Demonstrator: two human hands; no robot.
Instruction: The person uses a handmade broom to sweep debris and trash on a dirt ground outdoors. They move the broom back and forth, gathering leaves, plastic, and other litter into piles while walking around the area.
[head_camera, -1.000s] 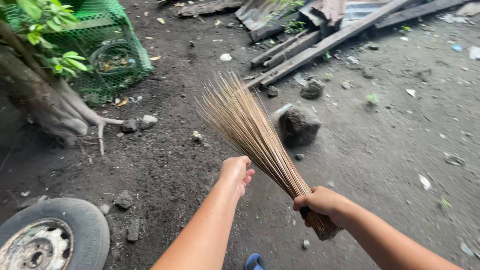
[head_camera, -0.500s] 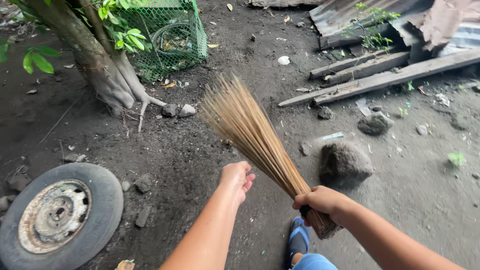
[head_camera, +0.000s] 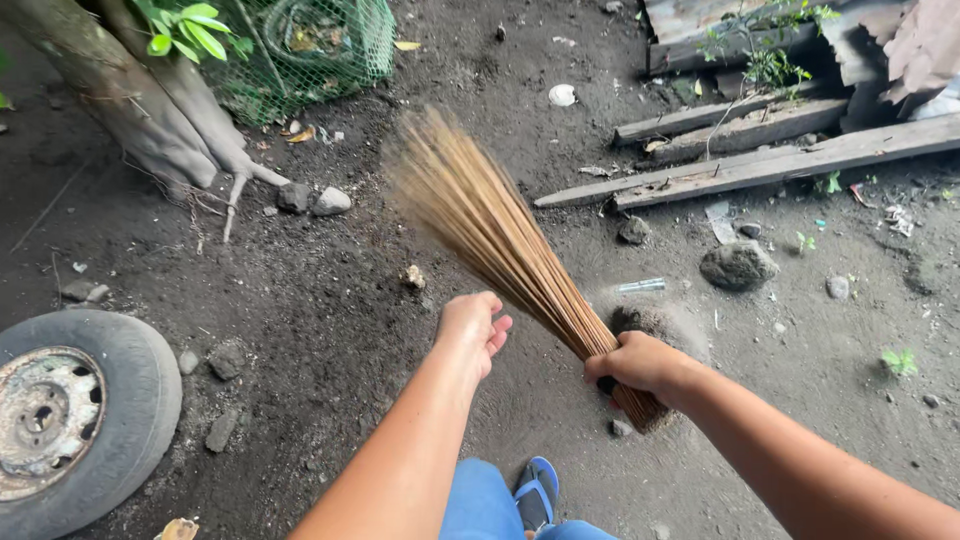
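Observation:
My right hand (head_camera: 640, 365) grips the bound lower end of a stick broom (head_camera: 500, 235) made of thin tan ribs. The broom fans out up and to the left, its tips blurred above the dark dirt ground. To the left of the broom's shaft, my left hand (head_camera: 470, 325) is held out with loosely curled fingers and nothing in it. It is close to the ribs but apart from them. My blue-clad leg and a blue sandal (head_camera: 535, 495) show at the bottom.
A wheel with a rusty rim (head_camera: 70, 410) lies at lower left. A tree trunk (head_camera: 130, 95) and green netting (head_camera: 310, 45) stand at upper left. Wooden planks (head_camera: 760, 165) and metal sheets lie upper right. Several stones, one large (head_camera: 737, 265), dot the ground.
The view has shifted, so the tree and the wheel sit further right and lower. The broom swung and is now blurred. Both hands keep the same pose.

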